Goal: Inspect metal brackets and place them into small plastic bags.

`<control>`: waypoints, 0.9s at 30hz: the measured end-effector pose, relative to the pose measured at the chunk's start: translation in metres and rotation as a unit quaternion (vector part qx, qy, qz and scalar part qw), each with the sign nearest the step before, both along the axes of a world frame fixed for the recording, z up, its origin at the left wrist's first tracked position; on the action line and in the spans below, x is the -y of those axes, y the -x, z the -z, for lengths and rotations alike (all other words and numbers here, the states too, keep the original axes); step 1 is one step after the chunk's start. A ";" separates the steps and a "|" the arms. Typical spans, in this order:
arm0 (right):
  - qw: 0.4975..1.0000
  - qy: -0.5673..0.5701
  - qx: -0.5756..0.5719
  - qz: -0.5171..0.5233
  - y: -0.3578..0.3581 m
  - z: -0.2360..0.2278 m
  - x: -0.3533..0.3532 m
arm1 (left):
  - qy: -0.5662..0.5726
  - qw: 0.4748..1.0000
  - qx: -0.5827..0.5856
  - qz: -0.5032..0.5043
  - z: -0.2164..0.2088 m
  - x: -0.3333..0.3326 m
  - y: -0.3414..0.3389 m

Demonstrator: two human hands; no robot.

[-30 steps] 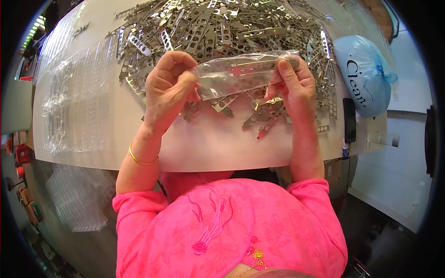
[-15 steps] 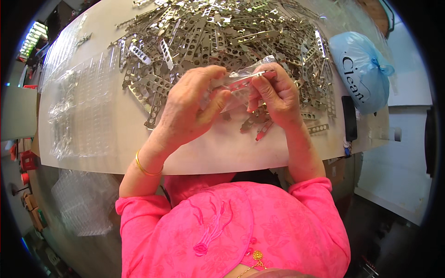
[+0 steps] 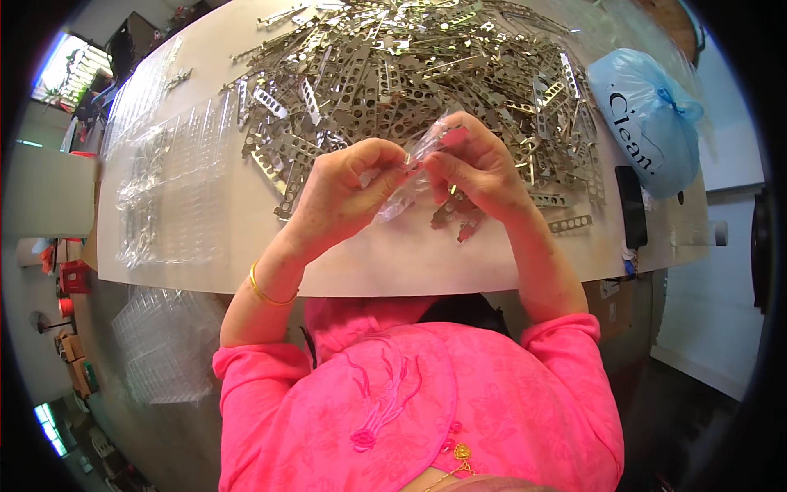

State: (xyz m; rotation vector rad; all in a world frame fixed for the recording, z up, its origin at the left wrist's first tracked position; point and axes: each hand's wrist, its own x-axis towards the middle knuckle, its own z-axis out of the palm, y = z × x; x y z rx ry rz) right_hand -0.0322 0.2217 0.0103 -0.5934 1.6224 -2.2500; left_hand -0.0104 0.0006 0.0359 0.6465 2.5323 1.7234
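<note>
Just in front of the metal heap, my two hands meet over a crumpled piece of clear plastic film [image 3: 427, 141]. My left hand [image 3: 343, 190] is closed, thumb and forefinger pinching the film. Thumb and fingers of my right hand [image 3: 482, 170] are closed on a shiny metal strip [image 3: 453, 137] with a pink reflection, the film lying against it. Most of that strip is hidden by fingers and plastic. Beneath my right hand, a few loose metal pieces [image 3: 469, 225] lie on the pale tabletop [image 3: 369, 266].
A large heap of perforated metal strips [image 3: 385, 74] covers the far middle of the table. Clear plastic trays [image 3: 176, 189] lie at the left. On the right are a tied blue plastic bag [image 3: 648, 123] and a black oblong object [image 3: 630, 207]. More clear plastic [image 3: 164, 344] sits below the table's left edge.
My left hand has moved right and closed from a looser pose onto the film. The strip in my right hand has tilted, and the film now hangs between both hands. The whole view has shifted slightly.
</note>
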 end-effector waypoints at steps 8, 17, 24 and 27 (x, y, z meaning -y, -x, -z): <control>0.997 -0.037 -0.066 0.029 -0.006 0.005 0.001 | 0.038 0.999 0.009 0.038 -0.002 0.003 -0.009; 0.994 -0.085 -0.068 0.029 -0.017 0.002 0.011 | 0.083 0.985 -0.149 0.010 0.003 0.014 -0.017; 0.993 -0.104 0.029 -0.051 -0.019 0.002 0.017 | 0.089 0.985 -0.147 0.020 0.005 0.020 -0.024; 0.993 -0.086 0.033 -0.069 -0.022 0.004 0.022 | 0.084 0.985 -0.147 0.007 0.003 0.024 -0.029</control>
